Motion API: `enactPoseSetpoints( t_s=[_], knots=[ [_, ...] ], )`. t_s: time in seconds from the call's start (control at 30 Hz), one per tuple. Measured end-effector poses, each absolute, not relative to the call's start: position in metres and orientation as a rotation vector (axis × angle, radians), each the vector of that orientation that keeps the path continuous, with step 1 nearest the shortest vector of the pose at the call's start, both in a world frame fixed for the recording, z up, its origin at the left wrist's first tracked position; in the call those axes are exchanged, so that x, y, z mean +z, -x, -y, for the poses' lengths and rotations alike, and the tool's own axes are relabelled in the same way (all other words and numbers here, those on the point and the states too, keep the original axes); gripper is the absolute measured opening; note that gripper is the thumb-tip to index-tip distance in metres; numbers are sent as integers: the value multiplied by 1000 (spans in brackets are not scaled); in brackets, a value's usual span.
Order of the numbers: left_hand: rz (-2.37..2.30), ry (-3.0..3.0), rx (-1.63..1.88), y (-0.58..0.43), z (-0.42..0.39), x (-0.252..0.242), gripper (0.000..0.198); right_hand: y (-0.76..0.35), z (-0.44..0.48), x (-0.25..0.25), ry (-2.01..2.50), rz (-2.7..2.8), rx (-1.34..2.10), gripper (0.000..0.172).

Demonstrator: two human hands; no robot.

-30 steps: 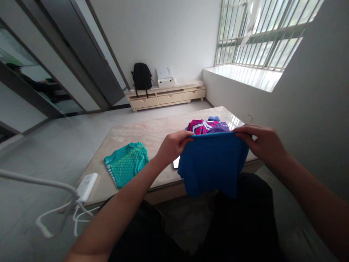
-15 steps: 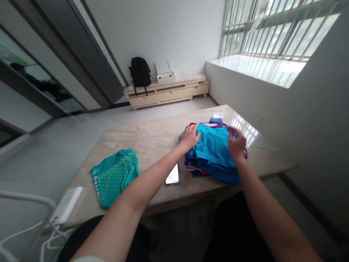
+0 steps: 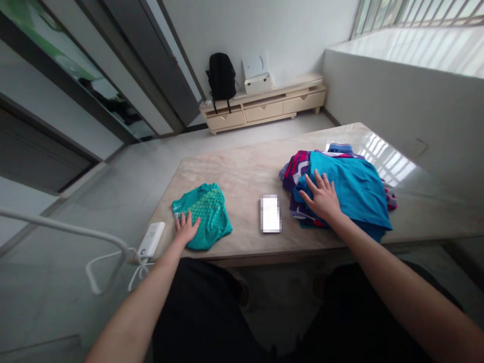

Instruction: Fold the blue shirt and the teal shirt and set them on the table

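Observation:
My left hand (image 3: pixel 186 229) rests with fingers spread on the left part of a folded green garment (image 3: pixel 209 217), which has a lighter yellow-green pattern. Over on the right, my right hand (image 3: pixel 323 197) lies open, fingers apart, on a bright blue garment (image 3: pixel 355 184). That blue cloth is the top layer of a clothes pile; a purple, red and white striped garment (image 3: pixel 296 170) shows from under its left side. Between the two heaps of cloth a phone (image 3: pixel 270 214) with a bright, blurred-out screen lies on the table.
The marble-patterned table (image 3: pixel 242 171) carries a white power strip (image 3: pixel 152 239) with cables at its left end. A white curved tube (image 3: pixel 94 233) crosses the lower left. Beyond the table, a low cabinet (image 3: pixel 264 107) holds a black backpack (image 3: pixel 222 75) and a white box (image 3: pixel 257 83).
My left hand has left the blue pile and come down on the green garment. My right hand has shifted from the blue garment's right side to its left. The view has turned.

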State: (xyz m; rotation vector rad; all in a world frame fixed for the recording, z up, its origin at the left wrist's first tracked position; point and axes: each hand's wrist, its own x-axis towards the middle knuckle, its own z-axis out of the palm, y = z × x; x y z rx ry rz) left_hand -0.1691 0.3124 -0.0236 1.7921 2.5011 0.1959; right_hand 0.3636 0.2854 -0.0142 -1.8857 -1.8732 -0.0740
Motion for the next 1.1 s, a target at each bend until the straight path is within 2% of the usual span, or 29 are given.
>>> enactPoseSetpoints(
  t_s=[0.2,0.53,0.77,0.97,1.1],
  knots=[
    [-2519,-1709,46,180,-320,-57,79,-356,-282,-40,1977,1991,-148,66],
    [-2520,-2015,316,113,-324,-42,73,-359,-281,-39,1934,1957,-128,63],
    [-2410,-1972,101,96,-332,-58,73,-362,-285,-45,1871,1931,-115,63],
    [-2435,-1968,48,98,-330,-58,75,-364,-286,-46,1844,1903,-73,66],
    [-2450,-1967,46,95,-327,-58,74,-363,-282,-37,1762,1858,-110,63]
  ],
)
